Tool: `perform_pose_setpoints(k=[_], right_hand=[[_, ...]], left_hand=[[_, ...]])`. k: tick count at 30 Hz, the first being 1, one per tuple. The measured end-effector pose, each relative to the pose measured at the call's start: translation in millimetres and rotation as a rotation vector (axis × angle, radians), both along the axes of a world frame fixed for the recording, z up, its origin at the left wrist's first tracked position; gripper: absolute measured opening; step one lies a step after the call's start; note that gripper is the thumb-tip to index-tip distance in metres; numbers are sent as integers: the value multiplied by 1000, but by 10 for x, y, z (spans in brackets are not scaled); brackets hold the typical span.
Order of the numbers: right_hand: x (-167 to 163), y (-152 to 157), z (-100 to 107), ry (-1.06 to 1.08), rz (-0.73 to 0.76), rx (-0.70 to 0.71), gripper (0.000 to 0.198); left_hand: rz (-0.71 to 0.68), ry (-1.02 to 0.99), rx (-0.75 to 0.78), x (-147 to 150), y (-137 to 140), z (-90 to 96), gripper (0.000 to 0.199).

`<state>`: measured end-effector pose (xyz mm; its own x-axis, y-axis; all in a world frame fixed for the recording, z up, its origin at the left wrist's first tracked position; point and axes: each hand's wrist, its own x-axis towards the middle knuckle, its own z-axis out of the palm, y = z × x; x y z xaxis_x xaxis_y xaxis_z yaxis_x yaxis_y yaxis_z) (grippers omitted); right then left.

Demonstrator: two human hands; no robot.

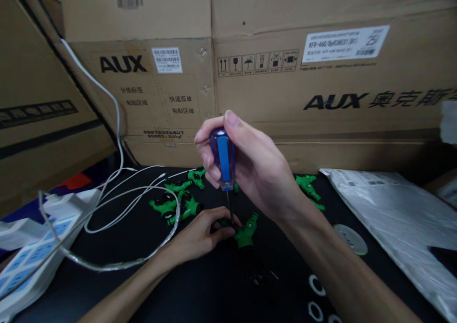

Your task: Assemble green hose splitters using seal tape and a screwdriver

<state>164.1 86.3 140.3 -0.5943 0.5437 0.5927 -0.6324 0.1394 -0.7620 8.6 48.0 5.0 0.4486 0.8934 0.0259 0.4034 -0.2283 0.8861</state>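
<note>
My right hand (246, 161) is wrapped round the blue handle of a screwdriver (224, 158), held upright with its shaft pointing down. The shaft's tip meets a green Y-shaped hose fitting (246, 232) on the black table, or ends right beside it; my fingers hide the exact spot. Closed on the left side of that fitting is my left hand (209, 232), thumb and fingers pinching it. Further back on the left lies a group of similar green fittings (178, 204), and another green fitting (309, 189) lies behind my right forearm.
Large cardboard boxes (267, 99) wall off the back. A white power strip (32, 261) with plugs and looping white cables (117, 266) occupies the left. At right are a plastic-wrapped package (396, 227), a round disc (350, 238) and several white rings (316, 311).
</note>
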Motion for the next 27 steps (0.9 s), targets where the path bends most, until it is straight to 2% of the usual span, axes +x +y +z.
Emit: perform_pose_setpoints(k=[3,5,7,10,12,16,18,20,22,24,25,27], right_hand=[[-66,-37,-25,69,-122,-69,25],[-94,-62,-27,97,-202,-119,33],[-87,-72,-13,81,-199,-99,37],[-45,-60,18,11,-105,-26,28],[-36,-52,27,-46,-72,-33,34],[-80,-53,10,17,-200,-114,35],[-90,-44,-3,66,-255,-121,43],[-71,-28,-6,56,-251,-83,42],[-37,-15,-1,5,-208,-31,31],[-16,-13,4,-49,-177,-9,33],[-16,-17,5,-55,-185,-15,37],[-34,-30,2,-20,-248,-54,31]], left_hand=[[-11,6,12,6,-1,-2,20],[-9,11,13,16,-9,3,20],[1,11,8,27,-21,19,20],[19,6,4,37,-36,45,19],[23,0,10,35,-40,50,18],[9,-17,43,28,-41,25,16],[2,-24,52,34,-36,10,16],[-1,-29,53,47,-28,3,17],[4,-31,50,61,-22,4,18],[9,-27,41,69,-20,10,20],[11,-24,35,71,-21,14,20],[12,-17,23,70,-24,20,20]])
